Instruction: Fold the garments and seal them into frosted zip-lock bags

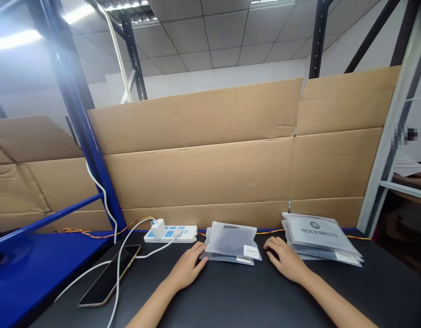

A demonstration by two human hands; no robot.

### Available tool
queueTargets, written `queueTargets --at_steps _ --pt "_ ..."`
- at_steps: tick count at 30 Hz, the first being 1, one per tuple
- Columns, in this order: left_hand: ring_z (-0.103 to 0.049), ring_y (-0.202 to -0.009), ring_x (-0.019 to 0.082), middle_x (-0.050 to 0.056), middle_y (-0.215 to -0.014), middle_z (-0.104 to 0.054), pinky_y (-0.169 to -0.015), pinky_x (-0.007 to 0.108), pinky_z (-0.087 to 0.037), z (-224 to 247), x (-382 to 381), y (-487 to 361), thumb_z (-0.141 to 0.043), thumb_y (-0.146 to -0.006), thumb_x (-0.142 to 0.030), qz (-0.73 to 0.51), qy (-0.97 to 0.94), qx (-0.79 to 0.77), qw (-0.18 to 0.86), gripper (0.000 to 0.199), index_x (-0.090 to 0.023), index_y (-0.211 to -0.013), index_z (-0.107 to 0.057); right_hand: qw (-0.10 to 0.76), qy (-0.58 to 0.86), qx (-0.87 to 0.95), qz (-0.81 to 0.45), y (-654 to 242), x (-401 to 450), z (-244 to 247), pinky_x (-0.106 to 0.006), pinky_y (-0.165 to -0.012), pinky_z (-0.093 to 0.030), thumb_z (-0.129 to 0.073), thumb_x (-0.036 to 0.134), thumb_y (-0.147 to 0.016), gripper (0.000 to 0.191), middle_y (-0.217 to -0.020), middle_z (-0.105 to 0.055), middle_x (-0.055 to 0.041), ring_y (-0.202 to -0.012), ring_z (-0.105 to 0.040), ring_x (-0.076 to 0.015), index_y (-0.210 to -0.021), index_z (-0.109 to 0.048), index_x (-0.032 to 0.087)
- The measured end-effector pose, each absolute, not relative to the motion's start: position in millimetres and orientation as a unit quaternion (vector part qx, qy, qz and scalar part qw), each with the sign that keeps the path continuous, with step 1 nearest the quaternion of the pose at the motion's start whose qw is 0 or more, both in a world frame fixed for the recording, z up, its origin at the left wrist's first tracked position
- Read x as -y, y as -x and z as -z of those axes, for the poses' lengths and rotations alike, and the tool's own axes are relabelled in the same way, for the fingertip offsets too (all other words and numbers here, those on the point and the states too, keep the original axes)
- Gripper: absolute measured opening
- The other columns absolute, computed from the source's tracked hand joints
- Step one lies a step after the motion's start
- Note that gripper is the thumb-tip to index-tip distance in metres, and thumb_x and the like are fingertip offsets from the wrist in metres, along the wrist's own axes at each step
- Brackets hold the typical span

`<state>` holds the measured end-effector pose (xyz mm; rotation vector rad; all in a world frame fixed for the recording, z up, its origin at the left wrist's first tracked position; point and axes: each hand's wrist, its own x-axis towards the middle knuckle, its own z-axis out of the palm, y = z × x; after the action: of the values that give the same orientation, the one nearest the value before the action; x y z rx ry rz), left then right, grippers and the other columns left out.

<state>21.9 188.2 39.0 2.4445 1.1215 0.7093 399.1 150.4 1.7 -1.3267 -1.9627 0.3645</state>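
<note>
A small pile of frosted poly bags (230, 241) is lying at the middle of the dark worktop (230, 303), directly in front of the person, and each bag seems to hold something flat and dark, with a white label (251, 251) showing at the lower right corner. The left hand (186, 267) is resting palm down at the pile's left side, open with the fingers loosely curved, its fingertips (202, 260) touching the bag edge and gripping nothing. The right hand (287, 260) is lying just as open on the other side, its fingertips (269, 246) just beside the pile, holding nothing; whether they touch it cannot be told from this view. To the right, within easy reach of that hand, a taller stack of grey ROCKBROS-printed bags (316, 234) is sitting slightly fanned, a placement that seems to keep both lots close at hand. Further left, a white power strip (171, 234) is lying against the back edge with a white charger (158, 229) plugged in – its cable (119, 257) is looping forward past a smartphone (109, 275), which is lying flat near the hands but clear of them. Behind everything, cardboard sheets (196, 173) are lining the blue steel shelving (83, 136) – probably serving as a backing wall.
</note>
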Motion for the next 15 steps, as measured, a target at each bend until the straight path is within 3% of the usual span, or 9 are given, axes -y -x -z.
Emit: queueTargets --at_steps 4,8,12,15 --pt "-0.058 -0.094 0.023 0.005 -0.106 -0.063 -0.089 0.033 -0.044 -37 -189 -23 -0.048 -0.094 -0.048 -0.296 -0.824 -0.418 0.243 0.031 -0.024 -0.101 -0.066 0.409 0.524 0.716 -0.213 -398 -153 2 -0.045 -0.096 -0.041 -0.054 0.042 -0.087 0.021 -0.102 -0.066 -0.0064 -0.099 -0.056 -0.0277 -0.093 -0.068 0.026" --pt "-0.058 -0.094 0.025 0.005 -0.099 -0.065 -0.090 0.037 -0.043 -30 -195 -38 -0.030 -0.099 -0.048 -0.349 -0.765 -0.468 0.272 0.046 -0.022 -0.093 -0.068 0.470 0.543 0.619 -0.318 -380 -161 7 -0.042 -0.088 -0.048 -0.046 0.055 -0.089 0.044 -0.098 -0.071 -0.0066 -0.090 -0.065 -0.0255 -0.117 -0.060 0.023" --pt "-0.057 -0.095 0.026 0.005 -0.097 -0.067 -0.091 0.037 -0.041 -30 -192 -60 -0.053 -0.089 -0.047 -0.393 -0.721 -0.470 0.323 0.030 -0.020 -0.090 -0.067 0.523 0.528 0.537 -0.399 -356 -163 0 -0.035 -0.077 -0.051 -0.059 0.058 -0.078 0.060 -0.100 -0.073 -0.0069 -0.091 -0.068 -0.0251 -0.125 -0.054 0.020" --pt "-0.059 -0.088 0.022 0.004 -0.089 -0.066 -0.083 0.032 -0.044 -39 -175 -65 -0.058 -0.085 -0.046 -0.411 -0.700 -0.434 0.390 0.029 -0.018 -0.082 -0.063 0.559 0.517 0.479 -0.437 -347 -147 -12 -0.034 -0.075 -0.051 -0.067 0.058 -0.073 0.071 -0.105 -0.072 -0.0077 -0.094 -0.069 -0.0261 -0.131 -0.048 0.021"
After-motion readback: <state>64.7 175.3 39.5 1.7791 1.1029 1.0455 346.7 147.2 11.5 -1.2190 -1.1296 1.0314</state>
